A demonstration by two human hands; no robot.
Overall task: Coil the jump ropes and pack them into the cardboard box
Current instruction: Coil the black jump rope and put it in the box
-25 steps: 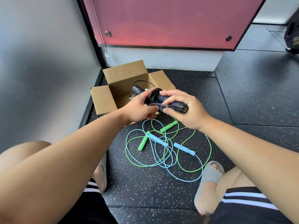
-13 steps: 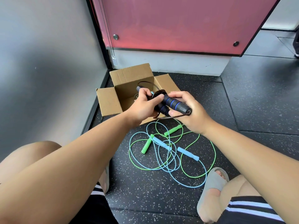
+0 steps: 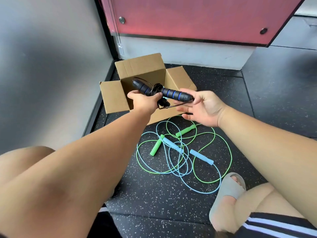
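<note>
Bearing cardboard box (image 3: 113,97), speckled black floor (image 3: 154,194)

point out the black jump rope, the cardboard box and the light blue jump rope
black jump rope (image 3: 173,93): head view, on the blue-ringed handle.
cardboard box (image 3: 139,66): head view, on the raised back flap.
light blue jump rope (image 3: 202,157): head view, on its handle farther from the box.

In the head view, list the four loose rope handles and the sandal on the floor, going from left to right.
lower green handle → left light blue handle → upper green handle → right light blue handle → grey sandal
</note>
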